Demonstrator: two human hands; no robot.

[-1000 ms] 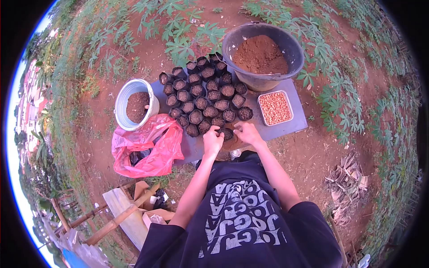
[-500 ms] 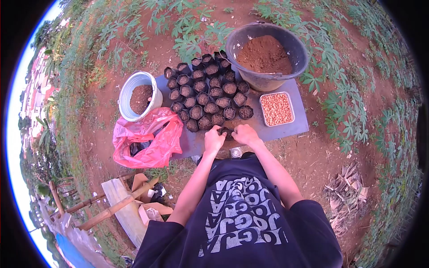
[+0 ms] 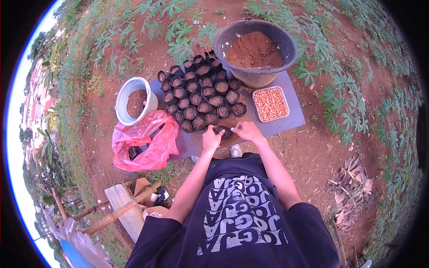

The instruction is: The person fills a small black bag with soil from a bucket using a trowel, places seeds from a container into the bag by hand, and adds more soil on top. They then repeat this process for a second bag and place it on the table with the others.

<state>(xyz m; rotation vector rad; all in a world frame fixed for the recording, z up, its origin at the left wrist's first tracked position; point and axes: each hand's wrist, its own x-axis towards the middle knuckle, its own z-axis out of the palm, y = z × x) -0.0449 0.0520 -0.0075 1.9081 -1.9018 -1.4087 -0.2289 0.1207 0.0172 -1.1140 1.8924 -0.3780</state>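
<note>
A small black plastic planting bag (image 3: 225,132) with dark soil in it stands at the table's near edge, between my hands. My left hand (image 3: 212,137) has its fingers closed on the bag's left rim. On the other side, my right hand (image 3: 247,131) pinches at the right rim, its fingertips partly hidden. Just beyond are several soil-filled black planting bags (image 3: 204,107), standing upright in close rows. A clear square tub of orange-pink seeds (image 3: 271,104) lies to the right of them.
A large dark bucket of reddish soil (image 3: 254,50) stands at the table's back right. On the left are a white bucket of soil (image 3: 136,102) and a crumpled pink plastic bag (image 3: 147,145). The grey table (image 3: 286,123) stands on bare earth among leafy plants; bamboo poles (image 3: 118,212) lie lower left.
The view has shifted slightly, moving the table things a little left in the frame. My right hand has eased outward, so more of the planting bag's opening shows between my hands.
</note>
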